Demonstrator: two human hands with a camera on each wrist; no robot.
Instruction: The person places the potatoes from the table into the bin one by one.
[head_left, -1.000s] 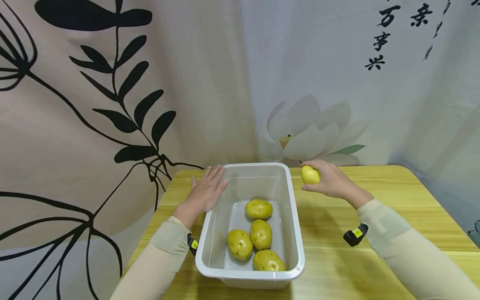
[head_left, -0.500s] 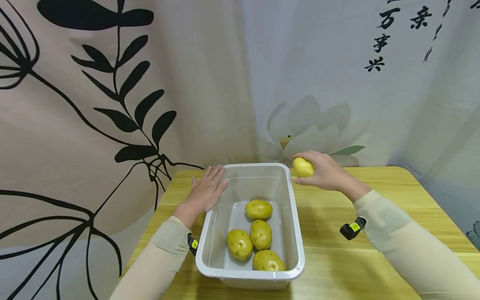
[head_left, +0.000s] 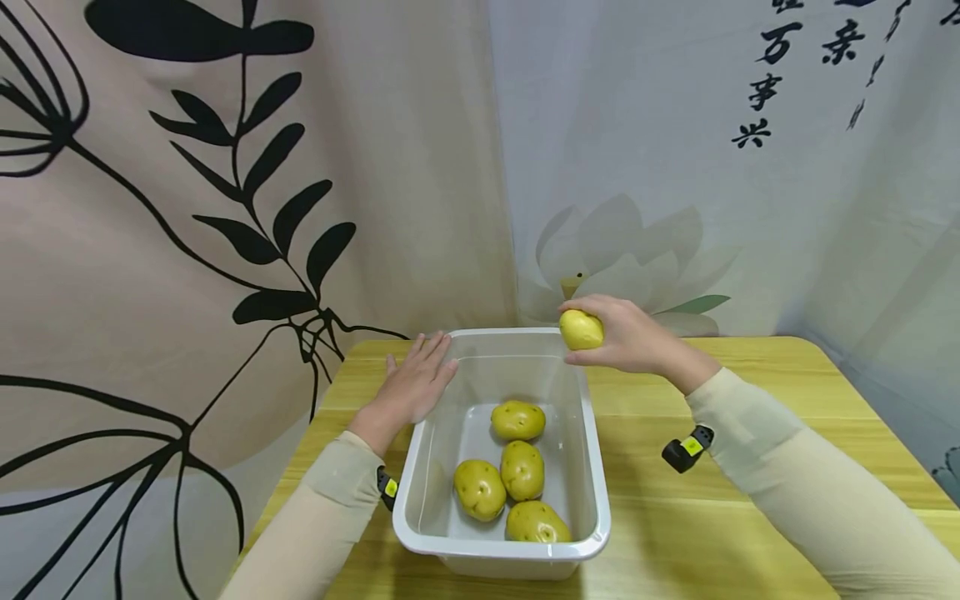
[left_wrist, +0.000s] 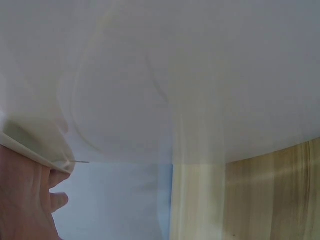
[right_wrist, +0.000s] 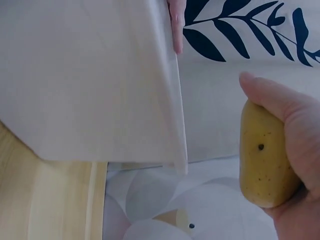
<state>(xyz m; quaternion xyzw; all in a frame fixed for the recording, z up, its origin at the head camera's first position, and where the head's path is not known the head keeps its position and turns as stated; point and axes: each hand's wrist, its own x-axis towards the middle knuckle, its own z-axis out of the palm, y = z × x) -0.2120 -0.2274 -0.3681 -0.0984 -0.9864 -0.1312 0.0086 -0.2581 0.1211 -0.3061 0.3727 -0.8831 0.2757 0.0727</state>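
Observation:
A yellow potato (head_left: 581, 330) is pinched between the thumb and fingers of my right hand (head_left: 637, 337), held up over the far right corner of a white plastic tub (head_left: 600, 492). The right wrist view shows that potato's dark spots and the hand (right_wrist: 305, 145) curled round it, beside the tub wall (right_wrist: 100, 85). My left hand (head_left: 408, 387) rests on the tub's left rim with its fingers stretched out. Several potatoes (head_left: 480, 490) lie on the tub's floor. In the left wrist view the tub wall hides most of the left hand (left_wrist: 25, 195).
The tub stands on a light wooden table (head_left: 697, 467). Behind the table's far edge hangs a curtain (head_left: 412, 167) printed with dark leaves, a pale lotus and writing. A wrist camera (head_left: 686, 448) hangs below the right sleeve.
My right hand has carried the potato leftward and slightly upward, from beside the tub to above its far right corner. The left hand and the potatoes in the tub stay as they were.

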